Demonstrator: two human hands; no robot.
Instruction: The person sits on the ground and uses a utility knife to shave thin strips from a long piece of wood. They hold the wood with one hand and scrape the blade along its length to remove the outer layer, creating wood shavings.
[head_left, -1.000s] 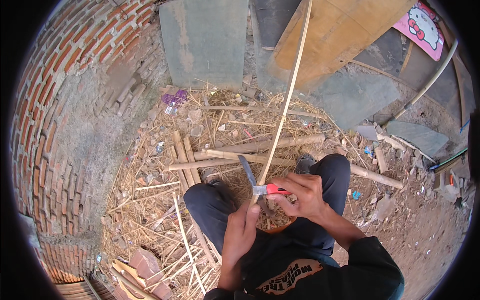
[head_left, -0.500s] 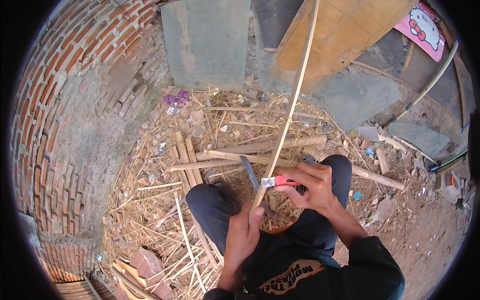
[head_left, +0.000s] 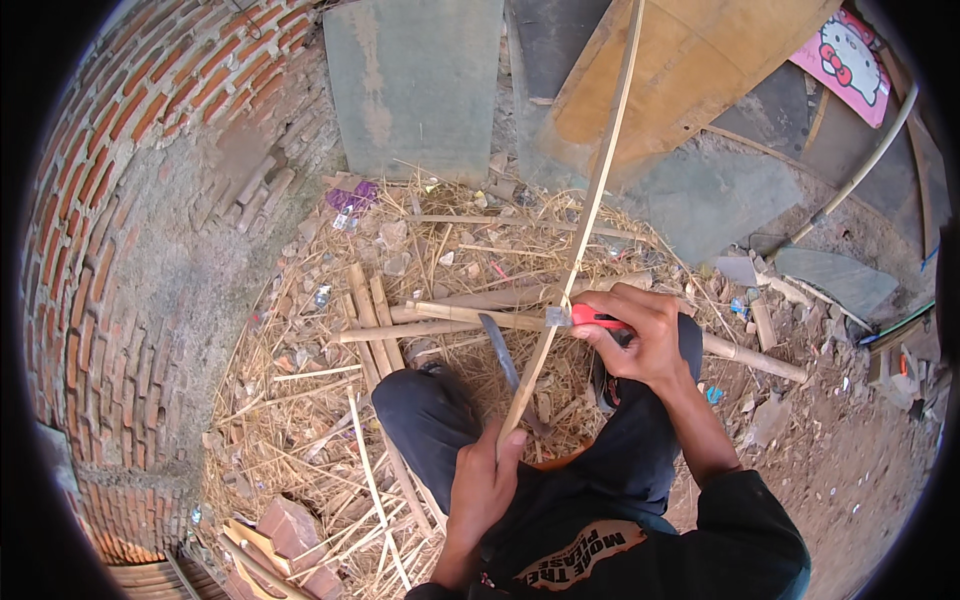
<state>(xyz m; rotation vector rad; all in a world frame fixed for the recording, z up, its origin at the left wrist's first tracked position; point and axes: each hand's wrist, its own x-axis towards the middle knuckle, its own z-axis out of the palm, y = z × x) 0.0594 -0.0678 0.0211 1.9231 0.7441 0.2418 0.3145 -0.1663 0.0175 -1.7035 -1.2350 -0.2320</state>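
A long, pale bamboo strip slants up and away from my lap, past the upper edge of the view. My left hand is closed round its near end, thumb on top. In my right hand is a red-handled cutter knife, its short, wide blade lying across the strip. A small curl of bamboo seems to rise beside the blade. Between my knees, a dark, curved metal blade lies under the strip; its lower end is partly hidden.
Bamboo poles, split pieces and straw-like shavings cover the ground before me. At left rises a brick wall. Grey panels, a brown board and a pink panel stand at the back. Stone blocks lie lower left.
My right hand and the cutter knife have slid up the strip, away from my left hand. The left hand keeps its hold in nearly the same place.
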